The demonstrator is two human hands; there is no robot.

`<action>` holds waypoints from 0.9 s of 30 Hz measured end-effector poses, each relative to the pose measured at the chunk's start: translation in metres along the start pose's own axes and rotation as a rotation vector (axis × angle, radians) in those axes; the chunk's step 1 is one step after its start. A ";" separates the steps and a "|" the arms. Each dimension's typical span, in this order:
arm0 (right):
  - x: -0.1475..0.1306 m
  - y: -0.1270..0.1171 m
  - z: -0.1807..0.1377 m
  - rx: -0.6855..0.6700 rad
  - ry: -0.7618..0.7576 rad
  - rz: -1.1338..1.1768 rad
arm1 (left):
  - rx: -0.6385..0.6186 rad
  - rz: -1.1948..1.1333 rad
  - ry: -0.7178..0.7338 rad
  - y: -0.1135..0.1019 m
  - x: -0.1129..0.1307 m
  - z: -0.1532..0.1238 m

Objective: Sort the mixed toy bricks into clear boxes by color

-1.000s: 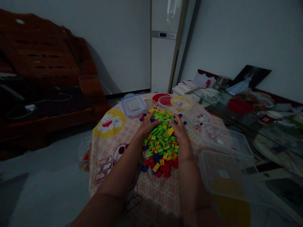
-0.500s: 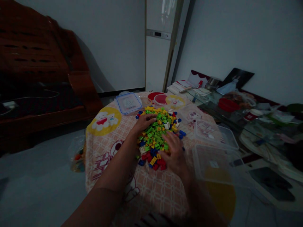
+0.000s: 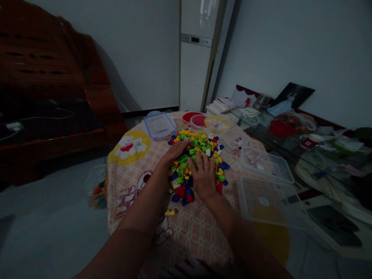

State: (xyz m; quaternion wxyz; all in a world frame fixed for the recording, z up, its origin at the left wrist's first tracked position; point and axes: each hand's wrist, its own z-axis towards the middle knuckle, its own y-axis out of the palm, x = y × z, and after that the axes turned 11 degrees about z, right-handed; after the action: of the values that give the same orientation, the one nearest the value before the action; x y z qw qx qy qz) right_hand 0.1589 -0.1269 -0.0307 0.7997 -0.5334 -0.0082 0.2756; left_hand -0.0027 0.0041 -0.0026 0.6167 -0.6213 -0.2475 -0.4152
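A heap of small toy building blocks [image 3: 182, 169], mostly green and yellow with blue, red and white ones, lies on the patterned tablecloth [image 3: 188, 232]. My left hand [image 3: 175, 151] rests on the heap's left side, fingers stretched out toward the middle. On the front right part of the heap lies my right hand [image 3: 203, 174], palm down with its fingers spread over the blocks. Some blocks under both palms are hidden. One yellow block [image 3: 170, 212] sits apart on the cloth, in front of the heap.
Clear plastic boxes [image 3: 266, 201] stand at the table's right side. A blue-rimmed lid [image 3: 159, 125] and round red lids [image 3: 193, 116] lie at the back. Further right is a cluttered glass table [image 3: 252, 126]; a wooden bench [image 3: 99, 104] stands left.
My right hand has moved left and onto the heap, spreading over the blocks. A yellow block now lies alone on the cloth in front. My left hand has hardly moved.
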 end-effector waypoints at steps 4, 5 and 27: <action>0.015 -0.004 0.034 0.074 0.077 -0.004 | -0.012 -0.009 -0.001 0.001 0.003 -0.002; 0.019 -0.005 0.042 0.100 0.091 0.004 | -0.021 -0.017 -0.009 0.001 0.004 -0.003; 0.122 -0.004 0.176 0.008 0.619 0.162 | 0.495 0.289 -0.241 -0.013 -0.037 -0.002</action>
State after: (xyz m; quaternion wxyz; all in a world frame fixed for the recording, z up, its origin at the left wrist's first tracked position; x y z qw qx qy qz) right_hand 0.2102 0.0765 0.0144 0.7416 -0.5877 0.2793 0.1631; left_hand -0.0330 0.0116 -0.0256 0.7680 -0.5259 -0.3217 -0.1735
